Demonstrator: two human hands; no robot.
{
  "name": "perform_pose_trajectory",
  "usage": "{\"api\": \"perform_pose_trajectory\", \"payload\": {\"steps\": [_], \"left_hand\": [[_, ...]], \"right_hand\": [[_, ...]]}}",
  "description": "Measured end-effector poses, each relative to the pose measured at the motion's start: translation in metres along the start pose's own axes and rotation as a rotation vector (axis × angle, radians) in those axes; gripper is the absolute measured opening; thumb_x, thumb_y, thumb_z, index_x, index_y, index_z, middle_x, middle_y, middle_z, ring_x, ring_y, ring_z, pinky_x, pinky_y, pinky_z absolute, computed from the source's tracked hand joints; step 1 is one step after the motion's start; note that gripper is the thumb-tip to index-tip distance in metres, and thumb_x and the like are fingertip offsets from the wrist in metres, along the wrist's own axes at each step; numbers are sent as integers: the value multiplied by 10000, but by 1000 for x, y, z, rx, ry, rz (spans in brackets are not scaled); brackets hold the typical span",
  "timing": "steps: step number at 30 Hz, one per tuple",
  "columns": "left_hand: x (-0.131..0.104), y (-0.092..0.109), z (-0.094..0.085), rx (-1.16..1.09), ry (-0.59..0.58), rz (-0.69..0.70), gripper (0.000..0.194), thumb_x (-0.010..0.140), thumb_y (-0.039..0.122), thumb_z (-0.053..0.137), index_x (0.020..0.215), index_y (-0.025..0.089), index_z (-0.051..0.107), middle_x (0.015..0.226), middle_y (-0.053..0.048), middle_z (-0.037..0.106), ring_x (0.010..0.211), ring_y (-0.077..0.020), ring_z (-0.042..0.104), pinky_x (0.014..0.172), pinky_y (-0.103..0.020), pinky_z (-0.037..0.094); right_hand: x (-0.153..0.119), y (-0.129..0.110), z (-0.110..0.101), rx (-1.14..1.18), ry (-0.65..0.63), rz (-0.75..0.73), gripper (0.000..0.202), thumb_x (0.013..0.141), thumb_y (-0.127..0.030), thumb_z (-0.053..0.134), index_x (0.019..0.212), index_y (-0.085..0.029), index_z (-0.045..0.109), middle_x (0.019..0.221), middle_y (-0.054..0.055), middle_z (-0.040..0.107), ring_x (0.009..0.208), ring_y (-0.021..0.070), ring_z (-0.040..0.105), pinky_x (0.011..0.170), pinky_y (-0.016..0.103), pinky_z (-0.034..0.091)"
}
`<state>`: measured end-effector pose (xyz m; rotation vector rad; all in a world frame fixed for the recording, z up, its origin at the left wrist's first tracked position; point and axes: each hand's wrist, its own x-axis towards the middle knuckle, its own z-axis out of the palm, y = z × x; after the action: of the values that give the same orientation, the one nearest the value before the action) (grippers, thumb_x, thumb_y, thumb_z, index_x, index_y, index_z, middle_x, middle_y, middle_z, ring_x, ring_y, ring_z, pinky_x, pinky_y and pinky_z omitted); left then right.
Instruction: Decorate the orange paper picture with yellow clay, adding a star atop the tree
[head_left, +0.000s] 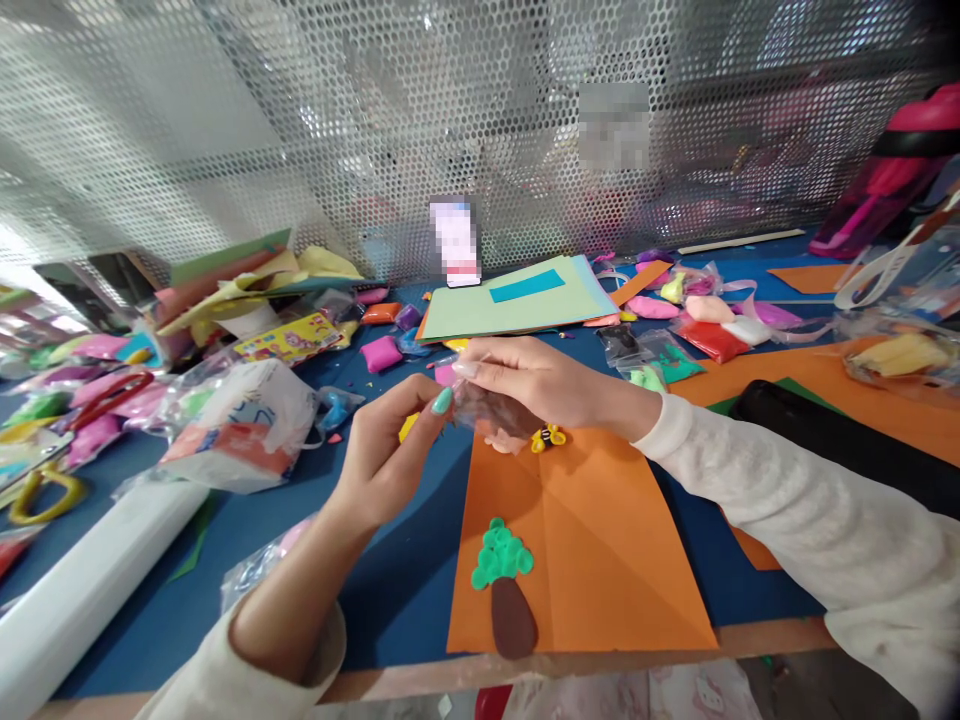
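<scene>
A small clear plastic bag [491, 408] with something brownish inside is held up over the orange paper [607, 560]. My left hand [394, 445], its thumbnail painted green, pinches the bag's left edge. From the right, my right hand [544, 378] grips its top between thumb and fingers. On the paper's lower left lies a clay tree, with a brown trunk [514, 620] and a bumpy green crown [501, 555]. Just below my right hand is a small yellow-and-black bee-like figure [549, 438]. The bag and hands partly hide the paper's far end.
Behind the hands lie a stack of pale green paper [465, 312] and a phone [455, 240] leaning on the mesh panel [337, 130]. Coloured clay packets [381, 353] are scattered around. Left are yellow-handled scissors [49, 495] and a white roll [105, 570]; right, a black case [840, 430].
</scene>
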<state>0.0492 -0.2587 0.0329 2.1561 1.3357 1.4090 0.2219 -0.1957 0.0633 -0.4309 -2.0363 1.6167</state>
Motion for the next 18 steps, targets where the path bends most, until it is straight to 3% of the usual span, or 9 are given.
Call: {"api": "perform_pose_trajectory", "payload": {"steps": [7,13,18], "left_hand": [[-3,-4,3,40,27,34,262,923,359,444,737,181,494,609,31,458,532,-83,384,481,-202,343],[-5,-4,5,100,-18,32,215,934,295,411,769,184,492,644,33,479,562,-81,417,519,-192,360],[-3,-2,2,147,-45,67,208,933,287,392,785,184,495,667,27,498,569,-83,433,528,-191,373]], "right_hand": [[2,-4,-5,-319,167,-182,121,841,-156,557,737,-111,602,707,13,626,687,110,575,646,223,414],[0,-5,-7,-596,203,-233,124,803,-122,599,714,-90,681,650,20,645,598,90,526,578,214,350],[2,-3,-7,-506,164,-190,170,818,-173,595,705,-86,689,591,6,595,575,85,487,543,213,326]]}}
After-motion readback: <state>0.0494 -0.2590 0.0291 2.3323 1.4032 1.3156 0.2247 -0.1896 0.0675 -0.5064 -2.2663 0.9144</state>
